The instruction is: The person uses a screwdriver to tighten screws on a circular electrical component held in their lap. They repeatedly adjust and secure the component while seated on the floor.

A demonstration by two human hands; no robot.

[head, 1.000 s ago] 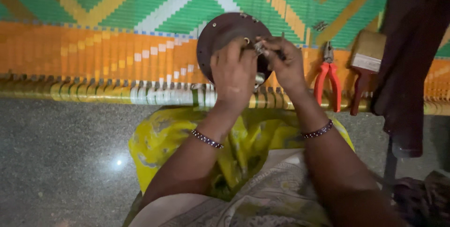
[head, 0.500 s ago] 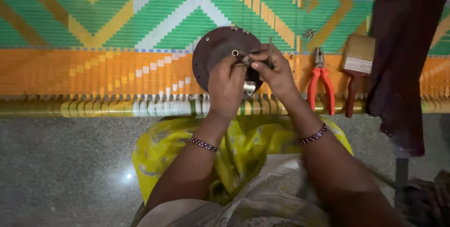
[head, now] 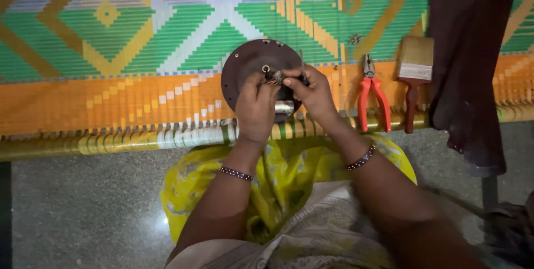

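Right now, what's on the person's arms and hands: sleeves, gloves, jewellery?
Both forearms are bare, with no sleeves showing and no gloves. The left hand and right hand each have a thin dark beaded bracelet with pale dots at the wrist.

looks like a home repair spot, not a real workshop: woven cot (head: pixel 139 52) in bright plastic strips doubling as a bench, speckled stone floor (head: pixel 83 208) at 7 o'clock, red pliers (head: pixel 371 99) and paintbrush (head: pixel 414 74) at 2 o'clock

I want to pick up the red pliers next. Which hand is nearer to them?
Right. The right hand is at the round disc, just beside the red pliers; the left hand lies farther off.
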